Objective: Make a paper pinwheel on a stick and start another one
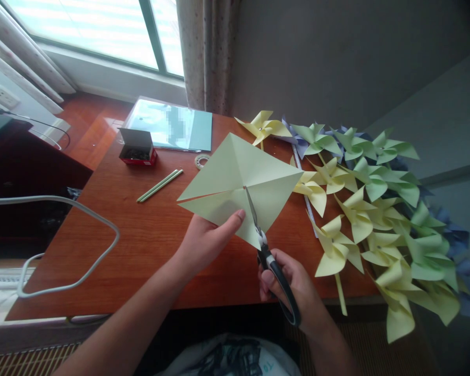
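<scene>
A pale yellow-green square of paper [215, 172], creased corner to corner, is held up above the table with one corner toward me. One slit runs in from its left corner toward the centre, where a small reddish spot shows. My left hand [211, 235] grips the paper's near left edge, thumb on top and fingers hidden beneath. Black-handled scissors [276, 271] are in my right hand [285, 279], fingers in the handles. Their blades lie along the crease from the near corner, the tip close to the centre; whether the blades are parted I cannot tell.
Many yellow, green and purple paper pinwheels [370, 209] cover the table's right side. A small open red box [139, 154], two thin green sticks [160, 186], a tape roll [201, 161] and a packet of paper sheets [199, 130] lie further back. A white cable [113, 235] crosses the left.
</scene>
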{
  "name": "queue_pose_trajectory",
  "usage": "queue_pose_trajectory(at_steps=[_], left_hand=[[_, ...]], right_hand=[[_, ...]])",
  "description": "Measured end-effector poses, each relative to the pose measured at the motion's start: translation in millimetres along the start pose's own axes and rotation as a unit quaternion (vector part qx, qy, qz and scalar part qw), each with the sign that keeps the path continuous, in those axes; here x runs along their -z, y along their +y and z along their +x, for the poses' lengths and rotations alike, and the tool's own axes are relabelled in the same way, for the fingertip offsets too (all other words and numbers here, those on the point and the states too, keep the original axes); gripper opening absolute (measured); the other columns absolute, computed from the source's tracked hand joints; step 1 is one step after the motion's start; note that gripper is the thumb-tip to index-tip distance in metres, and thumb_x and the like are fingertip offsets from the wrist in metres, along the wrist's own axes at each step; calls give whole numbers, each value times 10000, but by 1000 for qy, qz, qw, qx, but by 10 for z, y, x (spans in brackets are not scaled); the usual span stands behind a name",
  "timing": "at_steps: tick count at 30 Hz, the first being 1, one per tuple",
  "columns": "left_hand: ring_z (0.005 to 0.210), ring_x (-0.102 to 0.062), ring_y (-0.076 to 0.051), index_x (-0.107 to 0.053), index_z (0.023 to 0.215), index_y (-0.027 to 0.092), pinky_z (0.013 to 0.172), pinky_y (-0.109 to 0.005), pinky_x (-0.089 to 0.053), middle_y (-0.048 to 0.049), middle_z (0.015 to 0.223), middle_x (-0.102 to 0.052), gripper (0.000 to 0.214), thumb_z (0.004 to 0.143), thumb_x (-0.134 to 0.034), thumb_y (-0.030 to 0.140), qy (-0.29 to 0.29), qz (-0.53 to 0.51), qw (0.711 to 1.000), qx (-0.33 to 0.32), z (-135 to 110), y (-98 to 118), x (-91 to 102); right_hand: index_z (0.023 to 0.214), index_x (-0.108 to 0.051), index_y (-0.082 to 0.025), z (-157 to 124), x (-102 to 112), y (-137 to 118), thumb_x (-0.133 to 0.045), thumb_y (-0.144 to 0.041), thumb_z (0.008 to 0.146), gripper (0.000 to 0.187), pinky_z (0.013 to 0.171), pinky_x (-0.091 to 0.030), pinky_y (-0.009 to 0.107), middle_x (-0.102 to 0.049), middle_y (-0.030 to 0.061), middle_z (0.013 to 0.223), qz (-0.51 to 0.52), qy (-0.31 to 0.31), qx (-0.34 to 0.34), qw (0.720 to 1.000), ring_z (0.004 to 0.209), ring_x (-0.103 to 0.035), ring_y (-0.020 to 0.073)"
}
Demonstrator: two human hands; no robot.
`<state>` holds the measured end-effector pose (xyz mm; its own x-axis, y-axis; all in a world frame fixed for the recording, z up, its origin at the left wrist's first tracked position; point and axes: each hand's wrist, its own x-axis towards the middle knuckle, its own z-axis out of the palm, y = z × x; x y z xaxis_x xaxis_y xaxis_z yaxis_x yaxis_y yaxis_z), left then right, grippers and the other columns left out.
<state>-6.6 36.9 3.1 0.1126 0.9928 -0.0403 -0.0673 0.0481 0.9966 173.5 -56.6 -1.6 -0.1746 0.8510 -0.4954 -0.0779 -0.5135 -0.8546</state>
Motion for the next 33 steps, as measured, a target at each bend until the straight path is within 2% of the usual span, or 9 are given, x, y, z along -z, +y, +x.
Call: queue_pose_trajectory(at_steps=[9,16,21,27,33], left_hand=[[943,-712,-190,-691,960,166,851,-255,-539,-44,1021,-787,148,890,-686,296,-5,-6,1000,1,4,-9,3],[934,-707,-205,-693,955,158,863,-285,-543,-52,990,-779,157,889,-684,299,-6,7,1000,-8,2,-29,7],[980,-709,-213,-693,1000,162,898,-299,-540,-63,1057,-780,172,892,-675,295,-6,8,1000,-14,2,-14,12],[994,-714,-229,-687,955,167,915,-321,-540,-63,1037,-781,157,879,-682,305,0,12,1000,-11,0,-7,9],[994,-715,-252,-718,990,157,923,-345,-540,-75,1051,-783,228,871,-703,351,10,1,1000,15,-1,-4,15]], right_hand=[[867,-572,-174,14,-2,2,-778,-556,812,438,519,-416,202,-566,-52,652,-2,7,0,1000,526,-553,77],[853,-572,-178,9,-4,3,-791,-548,802,432,505,-415,196,-565,-56,629,-4,15,-3,1000,517,-542,76],[850,-573,-180,13,-2,4,-800,-537,796,426,498,-416,194,-565,-59,627,-1,16,-5,1000,507,-542,73],[836,-562,-187,33,-6,10,-809,-532,785,428,472,-407,196,-559,-64,618,-1,22,-13,1000,486,-539,78],[827,-556,-191,11,-22,-8,-863,-518,719,461,492,-415,208,-564,-49,652,16,11,-16,1000,518,-551,97]])
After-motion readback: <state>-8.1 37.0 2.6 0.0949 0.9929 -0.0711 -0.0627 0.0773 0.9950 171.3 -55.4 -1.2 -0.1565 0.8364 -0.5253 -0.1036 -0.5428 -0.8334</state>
